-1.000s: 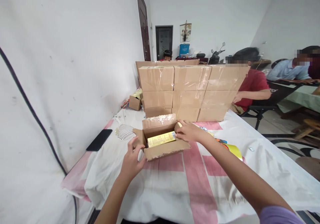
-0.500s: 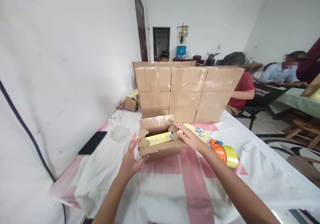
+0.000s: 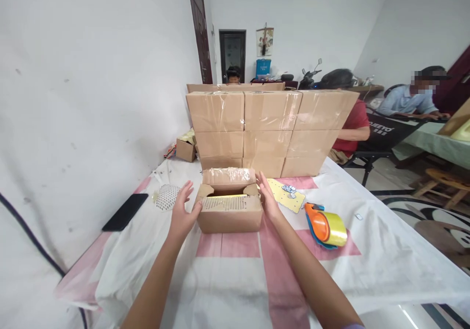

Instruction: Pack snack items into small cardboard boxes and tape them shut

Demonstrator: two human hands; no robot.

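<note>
A small cardboard box stands on the cloth in front of me, its far flap raised and covered with shiny tape. Its near flap has a row of slit-like marks, and a thin yellow edge shows inside; the rest of the contents is hidden. My left hand is open at the box's left side, thumb by the near corner and fingers spread upward. Along the right side lies my right hand, open, fingers stretched out and close against the cardboard. An orange and blue tape dispenser with yellow tape sits to the right.
Stacked cardboard boxes form a wall behind the box. A yellow card lies right, and a black phone and a dotted sheet lie left. One person in red sits beyond the stack, another in light blue farther right.
The box has turned square to me, and its near flap now covers most of the yellow item inside. My right hand has moved from the box's top corner down to its right side.
</note>
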